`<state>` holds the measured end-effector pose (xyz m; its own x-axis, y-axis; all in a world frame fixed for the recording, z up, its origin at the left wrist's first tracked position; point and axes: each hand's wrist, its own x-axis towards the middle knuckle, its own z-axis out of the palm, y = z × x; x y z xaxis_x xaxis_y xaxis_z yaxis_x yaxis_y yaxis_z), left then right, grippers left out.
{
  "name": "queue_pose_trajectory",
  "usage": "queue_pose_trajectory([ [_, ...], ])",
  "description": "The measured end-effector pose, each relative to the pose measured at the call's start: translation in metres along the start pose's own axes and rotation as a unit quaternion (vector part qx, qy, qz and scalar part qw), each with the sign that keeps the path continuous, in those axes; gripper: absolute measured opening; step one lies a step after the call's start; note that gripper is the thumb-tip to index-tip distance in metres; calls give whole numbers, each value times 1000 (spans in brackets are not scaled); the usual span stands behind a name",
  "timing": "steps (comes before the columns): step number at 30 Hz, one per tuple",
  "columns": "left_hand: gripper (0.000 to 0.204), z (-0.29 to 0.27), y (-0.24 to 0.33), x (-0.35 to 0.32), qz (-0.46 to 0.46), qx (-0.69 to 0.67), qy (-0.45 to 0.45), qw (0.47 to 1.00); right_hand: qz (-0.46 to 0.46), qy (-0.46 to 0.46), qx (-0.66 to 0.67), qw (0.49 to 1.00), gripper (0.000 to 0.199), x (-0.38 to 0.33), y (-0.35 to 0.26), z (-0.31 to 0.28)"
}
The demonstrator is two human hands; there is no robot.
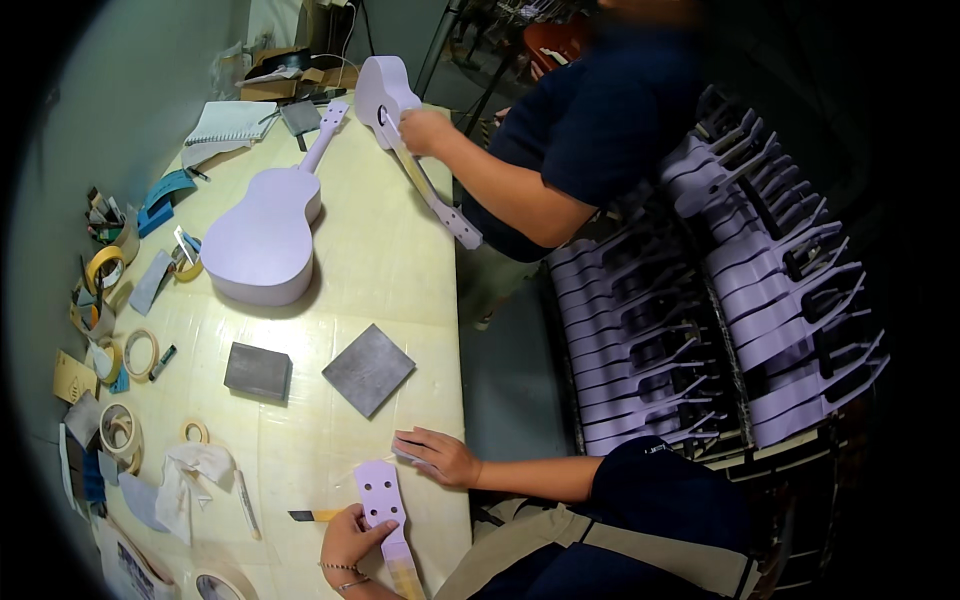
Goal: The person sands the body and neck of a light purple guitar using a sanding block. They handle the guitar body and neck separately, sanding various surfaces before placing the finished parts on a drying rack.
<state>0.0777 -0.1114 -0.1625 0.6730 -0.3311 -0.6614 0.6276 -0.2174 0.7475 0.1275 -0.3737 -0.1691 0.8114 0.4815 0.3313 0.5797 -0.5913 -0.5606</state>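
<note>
In the lower middle, my left hand (352,543), with a bracelet at its wrist, grips a pale purple ukulele (378,487) by the headstock, thumb on top. The headstock has several peg holes, and tan shows along the neck. The ukulele's body is out of view. Just beyond the headstock, my right hand (445,458) is closed with its fingers pressed on a small grey piece that looks like sandpaper (408,448). A yellowish strip with a dark tip (308,516) lies by my left hand. A grey square sheet (368,370) and a grey block (257,371) lie farther up the table.
A co-worker's hand (425,132) holds another purple ukulele (384,88) at the table's far end. One more ukulele (262,235) lies face down. Tape rolls (141,353), a white cloth (195,475) and a notebook (232,121) line the left. Racks of purple instruments (640,340) stand right.
</note>
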Motion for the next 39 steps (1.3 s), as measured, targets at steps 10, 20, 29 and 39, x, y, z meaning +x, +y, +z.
queue_pose_trajectory([
  [10,47,0,18,-8,24,70,-10,997,-3,4,-2,1000,48,3,-2,-1],
  [20,33,-7,15,-2,-22,10,32,999,12,14,16,1000,47,1,-1,2],
  [29,44,0,31,-11,26,50,-19,998,5,43,16,999,44,-2,0,3],
  [39,30,4,44,-19,13,24,19,999,0,48,-2,999,43,1,-3,-4],
])
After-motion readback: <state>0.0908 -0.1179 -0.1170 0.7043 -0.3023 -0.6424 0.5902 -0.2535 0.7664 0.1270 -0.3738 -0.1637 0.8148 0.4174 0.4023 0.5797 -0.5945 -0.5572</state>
